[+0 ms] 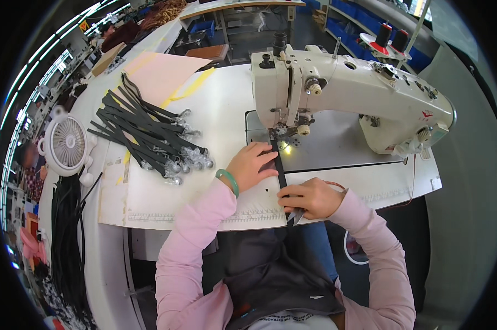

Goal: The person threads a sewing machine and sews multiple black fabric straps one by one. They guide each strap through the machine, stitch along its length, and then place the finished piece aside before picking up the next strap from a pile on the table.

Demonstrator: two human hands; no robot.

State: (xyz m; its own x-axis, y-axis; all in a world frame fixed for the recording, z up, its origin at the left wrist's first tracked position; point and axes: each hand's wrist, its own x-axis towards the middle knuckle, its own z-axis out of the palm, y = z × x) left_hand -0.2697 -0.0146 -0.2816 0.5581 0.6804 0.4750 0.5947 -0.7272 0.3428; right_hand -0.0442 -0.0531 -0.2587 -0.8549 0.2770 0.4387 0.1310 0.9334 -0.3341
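Note:
A narrow black strap (280,175) runs from under the sewing machine's needle area (281,133) toward me, across the table's front edge. Fingers spread, my left hand (250,168) lies beside the strap, its fingertips touching it close to the presser foot. On that wrist is a green bangle (227,182). My right hand (313,199) is closed around small scissors (296,216), blades pointing toward me, with its fingertips at the strap near the table edge. The hand hides most of the scissors. A small light glows beside the needle.
Several black straps with clear-wrapped ends (166,129) lie piled at left on the white table (155,201). Beyond them is a pale pink sheet (160,71). A white fan (67,140) and long hanging black strips (67,236) are farther left. Thread cones (384,36) stand back right.

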